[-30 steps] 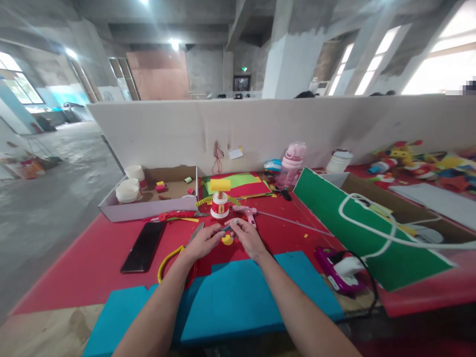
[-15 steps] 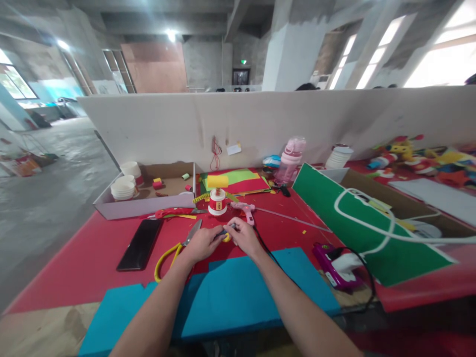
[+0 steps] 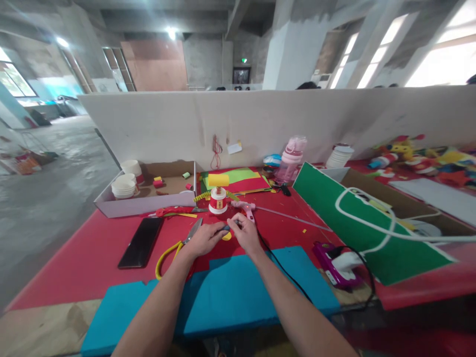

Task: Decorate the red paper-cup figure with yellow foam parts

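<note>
My left hand [image 3: 206, 238] and my right hand [image 3: 244, 232] are closed on a slim dark grey pen-like stick [image 3: 226, 227], one at each end. Its exact kind is too small to tell. Just below it is a small round yellow piece [image 3: 226, 237]. Beyond the hands stands a paper-cup figure [image 3: 217, 202] with a yellow roll [image 3: 218, 180] on top and curled yellow-green arms. A pink hot glue gun [image 3: 245, 208] lies right of the cup. Yellow-handled scissors [image 3: 181, 245] lie beside my left hand, partly behind the wrist.
A black phone [image 3: 141, 243] lies at the left, before a shallow box [image 3: 145, 208] with paper cups. Blue foam board [image 3: 230, 297] lies under my forearms. A purple power strip [image 3: 334, 267], green board [image 3: 357, 228] and white cable are at the right. A pink bottle [image 3: 292, 158] stands behind.
My fingers have shifted slightly on the dark stick, and more of it shows between the hands. The round yellow piece now shows more clearly below them.
</note>
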Demonstrator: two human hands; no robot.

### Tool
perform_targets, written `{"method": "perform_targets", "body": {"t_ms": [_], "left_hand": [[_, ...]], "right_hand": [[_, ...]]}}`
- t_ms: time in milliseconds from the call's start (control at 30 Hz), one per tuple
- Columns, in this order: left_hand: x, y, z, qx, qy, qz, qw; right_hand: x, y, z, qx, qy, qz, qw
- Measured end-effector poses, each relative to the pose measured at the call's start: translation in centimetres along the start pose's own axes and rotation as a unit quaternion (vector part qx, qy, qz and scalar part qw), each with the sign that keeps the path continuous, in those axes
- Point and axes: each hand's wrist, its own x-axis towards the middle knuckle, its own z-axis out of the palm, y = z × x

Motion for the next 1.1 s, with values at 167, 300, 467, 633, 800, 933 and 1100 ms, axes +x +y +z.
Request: {"method": "perform_targets", "body": {"t_ms": [167,300,467,633,800,933,1100], "left_hand": [[-0.9,-0.9,-1.3,-0.049,-0.004,-0.038,0.998],[-1.3,-1.3,-2.1,-0.208,0.062,-0.051,0.975],[-1.1,-1.0,-2.0,-0.206,0.156,-0.018,0.966],[-1.1,-1.6,-1.5,-0.296,0.211,-0.057,0.930],[-0.8,-1.2,-0.8,-0.487,0.234,-0.068,0.839],[-0.5,-0.8,0.1,-0.563,0.212,-0.067,0.796],[-0.2,-1.1,0.7,-0.512,0.183,-0.086,0.835]], "right_hand": [[1.3,-0.6,-3.9,0.119,0.170,0.004,0.978],[1.1,-0.9,-9.8,0.022,0.182,-0.010,0.983],[-0.5,-0.6,-13.4,-0.361,0.142,0.067,0.919],[-1.1,-0.6,-13.3,-0.556,0.107,0.086,0.820],[-1.5,-1.4,-8.0,-0.331,0.120,-0.041,0.935],[-2.0,-1.4,-0.5,0.024,-0.063,0.043,0.997],[-1.2,-2.6,3.4,0.185,-0.029,0.005,0.982]]}}
